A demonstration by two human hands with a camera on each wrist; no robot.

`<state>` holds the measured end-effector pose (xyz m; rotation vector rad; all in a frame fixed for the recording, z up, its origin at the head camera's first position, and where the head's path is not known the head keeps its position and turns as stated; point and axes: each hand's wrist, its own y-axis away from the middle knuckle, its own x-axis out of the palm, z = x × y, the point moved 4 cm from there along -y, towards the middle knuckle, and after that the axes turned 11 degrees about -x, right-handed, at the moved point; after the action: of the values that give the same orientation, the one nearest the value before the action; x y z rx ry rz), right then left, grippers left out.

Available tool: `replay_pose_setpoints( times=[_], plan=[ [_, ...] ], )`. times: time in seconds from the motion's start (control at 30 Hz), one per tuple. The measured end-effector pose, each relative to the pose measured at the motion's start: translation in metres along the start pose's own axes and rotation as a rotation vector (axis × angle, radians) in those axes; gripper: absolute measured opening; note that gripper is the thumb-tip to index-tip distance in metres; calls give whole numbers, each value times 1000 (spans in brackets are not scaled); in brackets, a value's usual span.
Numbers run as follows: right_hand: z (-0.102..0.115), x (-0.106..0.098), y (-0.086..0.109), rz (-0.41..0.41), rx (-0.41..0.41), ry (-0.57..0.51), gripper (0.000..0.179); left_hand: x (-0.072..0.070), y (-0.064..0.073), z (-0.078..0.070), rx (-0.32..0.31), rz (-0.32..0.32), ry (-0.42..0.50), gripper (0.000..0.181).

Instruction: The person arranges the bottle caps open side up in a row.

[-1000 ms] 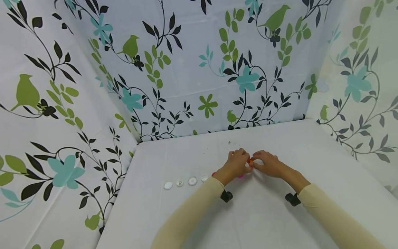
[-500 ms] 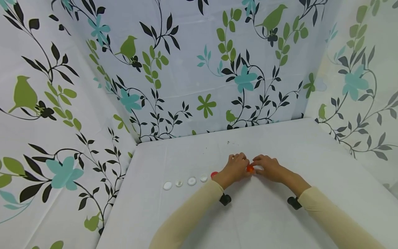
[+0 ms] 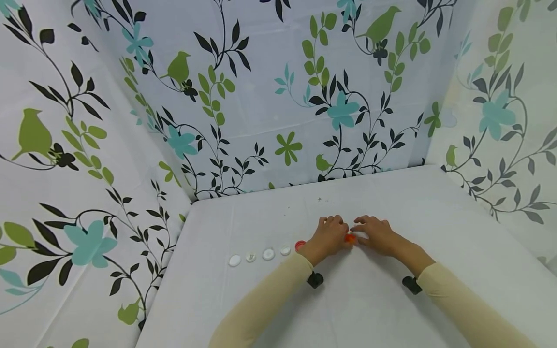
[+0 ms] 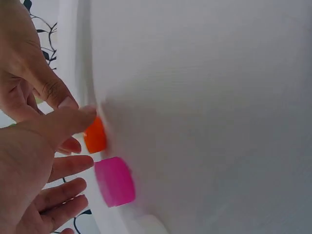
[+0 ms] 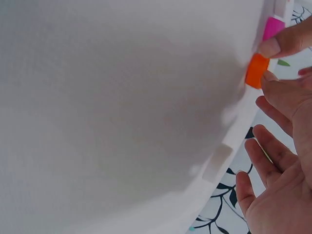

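An orange bottle cap (image 3: 350,238) stands on the white table between both hands. My left hand (image 3: 329,237) pinches it, its thumb lying over the cap's edge in the left wrist view and the other fingers loosely spread. On the far side, my right hand (image 3: 377,236) has its thumb against the orange cap (image 5: 257,71), with the remaining fingers relaxed and apart. A pink bottle cap (image 4: 115,181) sits close beside the orange one; my left hand hides it in the head view. Partly beyond my left wrist shows a red cap (image 3: 300,246).
To the left, a row of white caps (image 3: 268,253) continues from the red one across the table (image 3: 374,309). Small dark specks (image 3: 319,199) mark the cloth farther back. Patterned curtains (image 3: 261,96) enclose the table's back and sides.
The orange cap has come down toward me from between both hands' fingertips. My right fingers have spread a little from it, and more of the red cap shows.
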<state>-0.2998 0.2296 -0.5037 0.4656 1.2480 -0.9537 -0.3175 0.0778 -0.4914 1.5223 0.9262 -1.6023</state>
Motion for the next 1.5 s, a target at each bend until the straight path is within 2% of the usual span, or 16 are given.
replay_pose_setpoints(
  times=[0.13,0.3,0.53,0.67,0.83,1.13,1.5],
  plan=[
    [-12,-15,3,-30,36,2,40,-7,-6,1,-28,39,67,48],
    [-32,-30,5,-44,115,12,47,-9,-27,-1,-61,56,142,46],
    [-54,-25,1,28,211,-5,54,-10,-52,-20,-40,110,173,51],
    [-57,-20,-2,58,245,-16,54,-6,-62,-28,-73,124,172,52],
    [-57,-20,-3,53,258,1,52,2,-71,-32,-112,139,185,49],
    [-65,-12,-7,66,274,14,45,6,-81,-36,-143,161,188,44],
    [-61,-18,-7,56,262,16,42,5,-82,-38,-102,147,173,42]
  ],
)
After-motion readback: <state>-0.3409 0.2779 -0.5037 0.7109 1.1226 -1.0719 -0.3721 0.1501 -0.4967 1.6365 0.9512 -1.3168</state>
